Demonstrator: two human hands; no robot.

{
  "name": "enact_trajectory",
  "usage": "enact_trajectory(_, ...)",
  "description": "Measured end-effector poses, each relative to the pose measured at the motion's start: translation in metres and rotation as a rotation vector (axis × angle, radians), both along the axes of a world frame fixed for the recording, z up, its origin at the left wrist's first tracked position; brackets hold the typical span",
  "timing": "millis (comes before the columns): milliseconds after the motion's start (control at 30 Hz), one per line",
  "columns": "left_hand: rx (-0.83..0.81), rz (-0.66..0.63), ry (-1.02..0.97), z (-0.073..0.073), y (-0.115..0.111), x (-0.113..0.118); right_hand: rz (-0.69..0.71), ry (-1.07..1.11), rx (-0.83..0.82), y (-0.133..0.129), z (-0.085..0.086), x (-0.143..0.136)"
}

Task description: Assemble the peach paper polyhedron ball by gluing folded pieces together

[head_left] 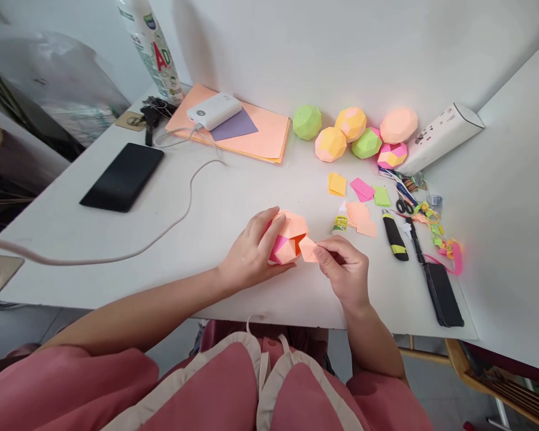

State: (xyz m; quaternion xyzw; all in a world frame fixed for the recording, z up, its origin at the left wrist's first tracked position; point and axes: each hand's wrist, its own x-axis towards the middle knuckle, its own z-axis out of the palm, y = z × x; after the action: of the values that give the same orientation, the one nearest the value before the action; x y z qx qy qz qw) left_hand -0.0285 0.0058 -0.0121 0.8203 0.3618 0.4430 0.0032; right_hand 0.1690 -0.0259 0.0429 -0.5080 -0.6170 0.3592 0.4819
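My left hand (254,248) is wrapped round the left side of a faceted paper ball (293,225), peach with a pink facet, and an opening shows on its right side. Between the thumb and fingers of my right hand (347,267) is a small peach paper piece (308,249), its left tip at the opening's edge. Just beyond my right hand stands a small glue bottle (340,220) with a yellow-green label and white cap. Peach paper pieces (360,218) lie against it. Further back are small stacks of orange paper (337,184), pink paper (362,189) and green paper (381,196).
Several finished paper balls (307,123) rest by the wall. On the right lie a utility knife (394,236), scissors (404,206), a black case (443,293) and paper scraps (438,230). A black tablet (122,177), power bank (214,111) and cable (189,203) occupy the left.
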Motion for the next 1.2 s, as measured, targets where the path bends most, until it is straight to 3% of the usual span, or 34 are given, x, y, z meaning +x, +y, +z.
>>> enact_trajectory(267,0.002,0.024,0.021,0.0009,-0.0009,-0.0003,0.025,-0.006,-0.063,0.0007,-0.0008,0.0006)
enact_trajectory(667,0.040,0.006,0.003,0.0047,-0.0020,0.0005,0.061,0.217,-0.321,0.0047,-0.0022,0.0004)
enact_trajectory(900,0.065,0.020,0.029,0.0059,-0.0018,0.0009,0.046,0.208,-0.287,0.0042,-0.0026,0.0022)
enact_trajectory(1200,-0.037,-0.004,0.012,0.0010,-0.0038,0.0001,0.049,0.257,-0.319,0.0047,-0.0059,-0.0011)
